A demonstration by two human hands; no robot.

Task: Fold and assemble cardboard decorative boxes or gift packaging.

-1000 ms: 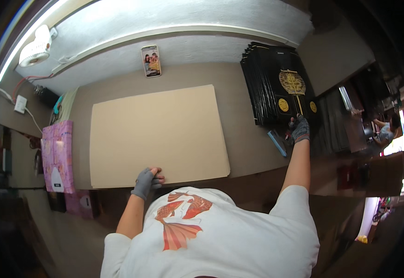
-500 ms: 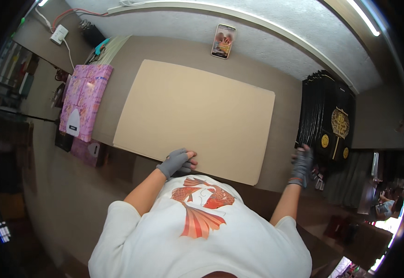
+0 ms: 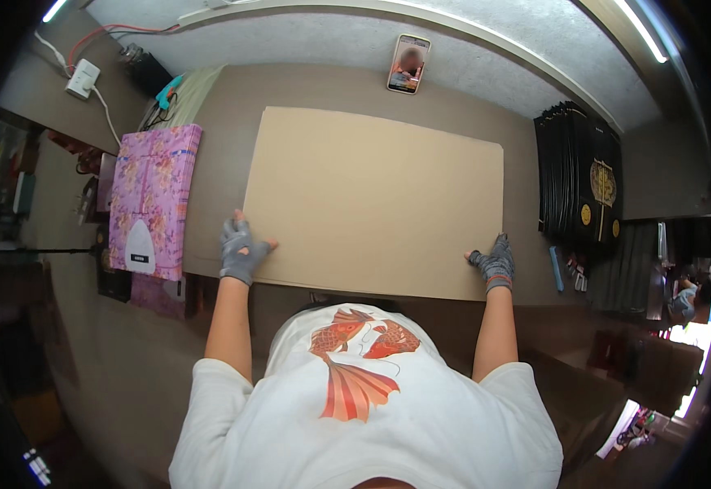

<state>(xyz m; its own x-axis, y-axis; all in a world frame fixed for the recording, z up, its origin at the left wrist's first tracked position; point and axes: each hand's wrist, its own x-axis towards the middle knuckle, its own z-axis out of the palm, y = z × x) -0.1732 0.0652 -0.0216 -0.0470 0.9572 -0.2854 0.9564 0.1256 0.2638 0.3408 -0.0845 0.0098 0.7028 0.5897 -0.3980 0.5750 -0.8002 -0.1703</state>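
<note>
A large tan cardboard sheet [image 3: 376, 200] lies flat on the table in front of me, with its near edge close to my body. It looks like more than one layer at its edges. My left hand [image 3: 243, 251], in a grey fingerless glove, rests at the sheet's near left corner, fingers stretched and thumb apart over the board. At the near right corner is my right hand [image 3: 494, 262], gloved the same way. Its thumb reaches over the sheet, while its fingers extend along the right edge. Neither hand is visibly closed round the board.
A stack of pink floral folded pieces [image 3: 152, 204] stands at the left. Black and gold folded pieces [image 3: 579, 175] are piled at the right, near a blue strip [image 3: 556, 269]. A phone [image 3: 408, 63] leans at the back wall. A white power adapter [image 3: 83, 79] sits far left.
My left hand has moved left from the near edge to the sheet's near left corner. My right hand has come in from beside the black stack to the right edge. The view has turned slightly.
</note>
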